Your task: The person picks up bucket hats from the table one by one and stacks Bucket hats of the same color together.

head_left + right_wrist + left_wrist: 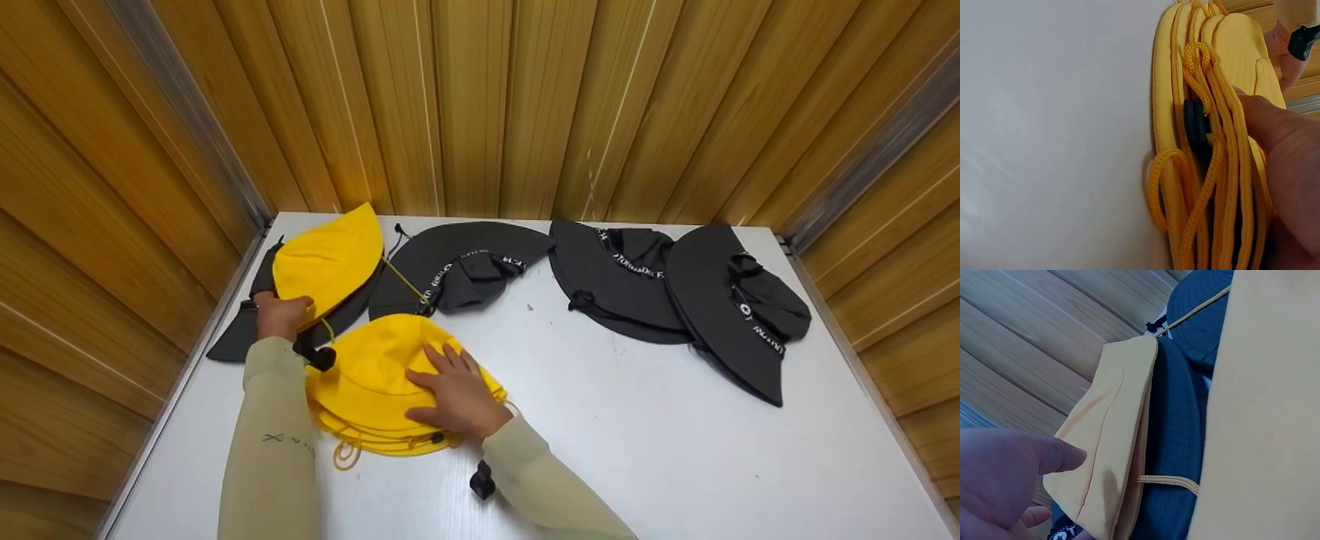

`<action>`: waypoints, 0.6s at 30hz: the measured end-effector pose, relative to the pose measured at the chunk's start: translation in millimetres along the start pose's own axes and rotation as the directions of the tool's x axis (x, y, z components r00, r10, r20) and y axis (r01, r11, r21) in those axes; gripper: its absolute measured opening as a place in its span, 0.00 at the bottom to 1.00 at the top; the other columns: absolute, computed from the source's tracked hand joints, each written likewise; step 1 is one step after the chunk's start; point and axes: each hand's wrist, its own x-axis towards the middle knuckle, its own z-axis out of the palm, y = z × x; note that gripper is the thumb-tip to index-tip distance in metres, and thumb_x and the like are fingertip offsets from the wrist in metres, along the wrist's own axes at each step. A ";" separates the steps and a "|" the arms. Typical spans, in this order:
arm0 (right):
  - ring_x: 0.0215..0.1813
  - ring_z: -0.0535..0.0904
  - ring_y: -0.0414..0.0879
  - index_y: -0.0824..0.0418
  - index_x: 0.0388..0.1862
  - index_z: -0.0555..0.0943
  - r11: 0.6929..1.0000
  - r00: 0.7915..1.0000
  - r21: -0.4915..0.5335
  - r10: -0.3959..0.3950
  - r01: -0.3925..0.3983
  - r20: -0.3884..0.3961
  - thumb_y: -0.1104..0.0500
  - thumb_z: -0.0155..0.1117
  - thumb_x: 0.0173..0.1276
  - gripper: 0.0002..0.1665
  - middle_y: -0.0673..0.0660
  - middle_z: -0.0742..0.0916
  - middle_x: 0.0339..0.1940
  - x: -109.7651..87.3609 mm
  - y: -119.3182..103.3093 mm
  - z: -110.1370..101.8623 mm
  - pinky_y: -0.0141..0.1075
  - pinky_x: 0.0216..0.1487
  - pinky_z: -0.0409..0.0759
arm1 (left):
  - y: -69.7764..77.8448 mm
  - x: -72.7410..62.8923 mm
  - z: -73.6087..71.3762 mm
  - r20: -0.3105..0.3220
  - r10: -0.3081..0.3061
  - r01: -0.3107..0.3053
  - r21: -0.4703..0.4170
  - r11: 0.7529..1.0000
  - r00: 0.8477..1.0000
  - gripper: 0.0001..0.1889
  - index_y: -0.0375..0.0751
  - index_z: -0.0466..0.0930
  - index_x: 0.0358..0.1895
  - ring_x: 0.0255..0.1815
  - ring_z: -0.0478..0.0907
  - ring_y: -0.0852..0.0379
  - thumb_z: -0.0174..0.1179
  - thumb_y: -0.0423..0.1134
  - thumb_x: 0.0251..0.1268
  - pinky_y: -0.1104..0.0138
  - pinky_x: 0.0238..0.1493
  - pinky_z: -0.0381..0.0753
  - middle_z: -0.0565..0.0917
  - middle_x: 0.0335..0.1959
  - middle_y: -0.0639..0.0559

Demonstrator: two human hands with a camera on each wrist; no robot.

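Observation:
My left hand (281,316) pinches the near edge of a yellow bucket hat (330,259), its thumb (1064,455) lying on top of the fabric. Beneath that hat, a dark hat (232,334) shows at the far left of the table. My right hand (457,394) rests with spread fingers on a stack of several yellow hats (375,352). Their layered brims and a yellow cord (1165,174) with a black toggle (1196,124) appear in the right wrist view. A cord from the held hat stretches over to a neighbouring dark hat (420,251).
At the right of the white table (675,465), dark hats (637,300) overlap another dark hat (712,315) with white lettering on its band. Wood-patterned panels (480,112) wall the table at the back and both sides.

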 end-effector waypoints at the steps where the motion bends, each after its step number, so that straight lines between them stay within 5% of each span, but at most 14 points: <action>1: 0.87 0.47 0.58 0.39 0.77 0.69 1.000 1.000 -0.004 -0.002 0.002 0.001 0.33 0.64 0.70 0.39 0.54 0.57 0.86 -0.1 0.0 -0.2 0.58 0.85 0.44 | -0.5 0.7 -0.4 0.002 0.011 -0.011 -0.031 0.999 1.000 0.50 0.40 0.27 0.83 0.82 0.52 0.40 0.58 0.39 0.72 0.51 0.82 0.59 0.44 0.84 0.34; 6: 0.86 0.48 0.59 0.38 0.77 0.69 1.000 1.000 -0.015 -0.004 0.004 -0.001 0.33 0.64 0.70 0.39 0.54 0.58 0.86 0.0 -0.6 0.0 0.58 0.85 0.46 | 1.8 -0.1 -1.6 0.012 0.026 -0.024 -0.179 0.984 1.000 0.46 0.32 0.39 0.82 0.75 0.61 0.43 0.60 0.34 0.71 0.55 0.78 0.67 0.53 0.82 0.36; 9: 0.87 0.47 0.59 0.38 0.77 0.69 1.000 1.000 -0.003 0.003 -0.003 0.002 0.33 0.64 0.70 0.39 0.54 0.58 0.86 -0.2 -1.2 -0.2 0.58 0.85 0.45 | 5.6 -3.8 -0.9 0.046 -0.011 0.026 -0.332 0.943 0.999 0.37 0.32 0.54 0.79 0.64 0.71 0.48 0.61 0.34 0.72 0.58 0.72 0.76 0.67 0.70 0.39; 14: 0.87 0.47 0.59 0.39 0.77 0.69 1.000 1.000 0.007 -0.001 0.001 -0.002 0.33 0.64 0.70 0.39 0.54 0.58 0.86 0.2 -0.4 0.0 0.58 0.85 0.44 | 11.8 -11.0 2.5 0.168 -0.026 0.125 -0.616 0.778 0.985 0.32 0.42 0.59 0.79 0.58 0.70 0.55 0.57 0.30 0.75 0.62 0.74 0.71 0.70 0.53 0.54; 18: 0.87 0.47 0.59 0.38 0.77 0.69 1.000 1.000 0.004 -0.001 0.001 -0.005 0.32 0.63 0.70 0.39 0.54 0.58 0.86 0.5 0.4 0.9 0.58 0.85 0.44 | 12.6 -14.5 7.3 0.281 0.059 0.175 -0.735 0.655 0.958 0.37 0.60 0.54 0.82 0.73 0.60 0.55 0.54 0.28 0.76 0.59 0.80 0.63 0.65 0.72 0.55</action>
